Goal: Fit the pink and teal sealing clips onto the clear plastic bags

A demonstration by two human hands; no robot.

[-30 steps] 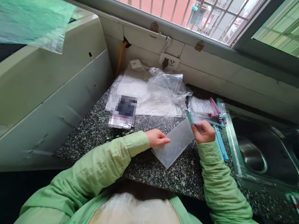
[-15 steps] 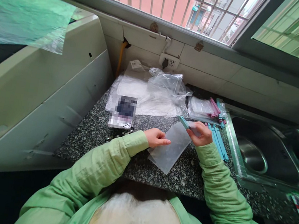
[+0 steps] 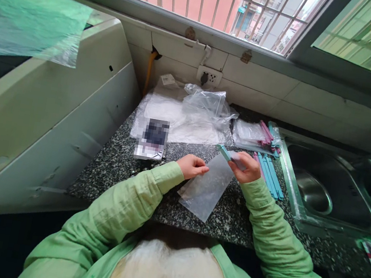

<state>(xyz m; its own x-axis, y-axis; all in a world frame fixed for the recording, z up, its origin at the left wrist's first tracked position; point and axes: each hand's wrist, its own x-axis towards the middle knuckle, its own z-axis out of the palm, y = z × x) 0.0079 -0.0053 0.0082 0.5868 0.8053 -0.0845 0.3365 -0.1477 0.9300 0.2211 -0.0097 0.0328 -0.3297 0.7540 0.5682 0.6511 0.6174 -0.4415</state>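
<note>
The clear, rectangular plastic zip bag [image 3: 206, 187] lies slanted across the speckled dark granite counter [image 3: 120, 166], its long axis running from the upper end at the right hand [image 3: 245, 167] down and leftward to its free lower corner close to the counter's front edge. The right hand's fingers [image 3: 238, 163] are closed together, pinching the bag's top edge along with a slim teal plastic sealing stick [image 3: 225, 152]; the stick projects up and to the left past the fingertips. The left hand [image 3: 192, 166] sits at the bag's left long edge, about level with its upper half. Its fingers are curled loosely with the tips touching or just over the film; whether they actually grip it cannot be determined. The right hand is thus the nearer to the bag mouth, the left nearer to the bag's body.

Beyond the right fingers, further teal and pink sticks [image 3: 270, 172] lie near the steel sink's rim [image 3: 288, 175]. Crumpled clear plastic packaging [image 3: 196, 115] lies well beyond both hands, against the wall.
</note>
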